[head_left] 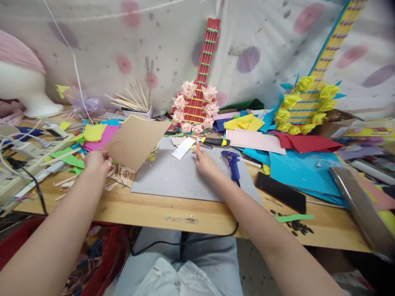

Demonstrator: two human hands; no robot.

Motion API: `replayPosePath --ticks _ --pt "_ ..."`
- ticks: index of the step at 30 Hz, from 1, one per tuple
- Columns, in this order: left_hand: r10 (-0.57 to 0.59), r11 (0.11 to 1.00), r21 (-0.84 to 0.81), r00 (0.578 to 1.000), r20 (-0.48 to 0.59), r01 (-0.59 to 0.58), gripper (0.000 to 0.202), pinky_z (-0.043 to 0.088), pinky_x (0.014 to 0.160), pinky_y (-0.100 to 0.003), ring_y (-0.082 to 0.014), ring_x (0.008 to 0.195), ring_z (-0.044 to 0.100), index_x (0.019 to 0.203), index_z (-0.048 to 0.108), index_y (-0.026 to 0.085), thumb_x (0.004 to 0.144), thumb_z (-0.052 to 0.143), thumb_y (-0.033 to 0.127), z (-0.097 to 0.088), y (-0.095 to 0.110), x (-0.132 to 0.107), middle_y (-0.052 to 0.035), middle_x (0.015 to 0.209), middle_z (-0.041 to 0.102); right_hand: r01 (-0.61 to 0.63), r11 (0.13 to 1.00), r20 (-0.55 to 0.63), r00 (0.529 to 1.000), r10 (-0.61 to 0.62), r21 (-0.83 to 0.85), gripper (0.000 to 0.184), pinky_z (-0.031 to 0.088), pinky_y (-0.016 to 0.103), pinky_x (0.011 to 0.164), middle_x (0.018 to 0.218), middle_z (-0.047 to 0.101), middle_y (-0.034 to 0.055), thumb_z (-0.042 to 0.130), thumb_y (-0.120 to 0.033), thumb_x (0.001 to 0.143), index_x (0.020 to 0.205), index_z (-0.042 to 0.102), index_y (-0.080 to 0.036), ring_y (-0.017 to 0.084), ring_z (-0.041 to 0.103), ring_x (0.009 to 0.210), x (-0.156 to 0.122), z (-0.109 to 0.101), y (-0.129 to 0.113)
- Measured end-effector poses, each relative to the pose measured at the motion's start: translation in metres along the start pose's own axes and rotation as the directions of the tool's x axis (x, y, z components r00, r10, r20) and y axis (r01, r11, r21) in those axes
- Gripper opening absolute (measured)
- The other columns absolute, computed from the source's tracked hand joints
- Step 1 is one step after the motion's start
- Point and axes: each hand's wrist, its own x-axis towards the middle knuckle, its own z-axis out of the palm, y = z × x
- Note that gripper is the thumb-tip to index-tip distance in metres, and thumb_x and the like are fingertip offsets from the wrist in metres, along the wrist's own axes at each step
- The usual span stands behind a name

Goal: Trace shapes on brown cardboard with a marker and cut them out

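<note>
Holds a brown cardboard sheet (135,142) tilted above the scraps, left of the grey cutting mat (173,176), left hand (98,161) pinching its near corner, likely to clear clutter. Rests the right hand (205,163) on the mat, pinching a small orange tool (198,145) beside a white paper strip (183,148).

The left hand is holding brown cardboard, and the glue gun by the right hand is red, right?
Not quite: the head view shows the glue gun is blue, not red. The left hand does hold the brown cardboard.
</note>
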Motion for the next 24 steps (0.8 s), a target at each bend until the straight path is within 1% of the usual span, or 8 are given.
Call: replayPosePath --ticks 3,11,14,17,19,21,23,24 --pt "-0.096 0.994 -0.049 0.993 -0.062 0.093 0.024 0.045 0.062 -0.019 -0.006 0.063 0.052 0.073 0.04 0.014 0.075 0.031 -0.009 -0.004 0.003 -0.002 0.0011 0.07 0.05 0.096 0.995 0.014 0.995 -0.095 -0.039 0.04 0.043 0.032 0.077 0.119 0.05 0.0104 0.036 -0.02 0.084 0.124 0.045 -0.024 0.021 0.054 0.098 0.005 0.007 -0.009" --pt "-0.05 0.996 -0.075 0.997 -0.067 0.045 0.028 0.039 0.053 -0.015 -0.0035 0.051 0.042 0.074 0.038 0.016 0.069 0.032 -0.011 0.01 -0.01 -0.018 0.0045 0.064 0.04 0.229 0.973 0.027 0.973 -0.228 -0.038 0.032 0.043 0.031 0.074 0.109 0.053 0.008 0.038 -0.03 0.086 0.111 0.057 -0.027 0.022 0.055 0.094 0.038 0.022 -0.039" --pt "-0.044 0.995 -0.087 0.998 -0.052 0.039 0.031 0.038 0.052 -0.016 -0.0043 0.05 0.043 0.08 0.04 0.017 0.069 0.031 -0.01 0.021 -0.025 -0.031 0.0043 0.065 0.041 0.226 0.974 -0.049 0.973 -0.225 0.032 0.031 0.042 0.032 0.077 0.11 0.053 0.0086 0.042 -0.033 0.085 0.109 0.06 -0.026 0.021 0.053 0.096 0.046 0.021 -0.038" --pt "-0.043 0.994 -0.099 0.999 -0.031 0.04 0.034 0.039 0.054 -0.017 -0.0044 0.051 0.044 0.087 0.039 0.019 0.067 0.033 -0.008 0.037 -0.042 -0.047 0.0052 0.064 0.038 0.137 0.963 -0.164 0.981 -0.1 0.232 0.026 0.041 0.032 0.082 0.104 0.057 0.0096 0.044 -0.029 0.084 0.098 0.063 -0.019 0.02 0.052 0.1 0.051 0.012 -0.033" --pt "-0.049 0.995 -0.08 0.999 0.019 0.051 0.039 0.041 0.055 -0.018 -0.0056 0.052 0.046 0.093 0.039 0.02 0.066 0.035 -0.008 0.048 -0.056 -0.059 0.0054 0.065 0.039 0.01 0.842 -0.142 0.987 0.08 0.539 0.029 0.044 0.031 0.079 0.095 0.061 0.0091 0.036 -0.031 0.087 0.093 0.061 -0.016 0.018 0.056 0.091 0.051 0.002 -0.03" --pt "-0.02 0.999 -0.039 0.999 0.04 0.022 0.04 0.041 0.055 -0.018 -0.006 0.055 0.048 0.095 0.038 0.021 0.066 0.039 -0.006 0.057 -0.071 -0.071 0.0051 0.067 0.041 -0.122 0.531 -0.007 0.972 0.235 0.839 0.038 0.047 0.029 0.07 0.085 0.063 0.0079 0.024 -0.035 0.09 0.096 0.056 -0.015 0.014 0.06 0.074 0.049 -0.006 -0.03" --pt "0.009 1.0 0.026 0.998 0.07 -0.011 0.037 0.043 0.057 -0.018 -0.006 0.06 0.051 0.096 0.039 0.022 0.068 0.04 -0.003 0.062 -0.085 -0.081 0.0033 0.074 0.047 -0.155 0.277 0.066 0.95 0.306 0.948 0.035 0.048 0.028 0.065 0.079 0.062 0.0055 0.024 -0.035 0.09 0.097 0.052 -0.016 0.012 0.059 0.064 0.044 -0.009 -0.031" --pt "0.027 0.997 0.064 0.994 0.109 -0.035 0.036 0.044 0.058 -0.018 -0.0063 0.063 0.053 0.096 0.039 0.022 0.069 0.041 -0.001 0.063 -0.091 -0.084 0.002 0.079 0.049 -0.148 0.222 0.069 0.942 0.33 0.964 0.027 0.048 0.028 0.064 0.078 0.062 0.0039 0.029 -0.032 0.089 0.097 0.05 -0.017 0.011 0.059 0.062 0.041 -0.009 -0.032"
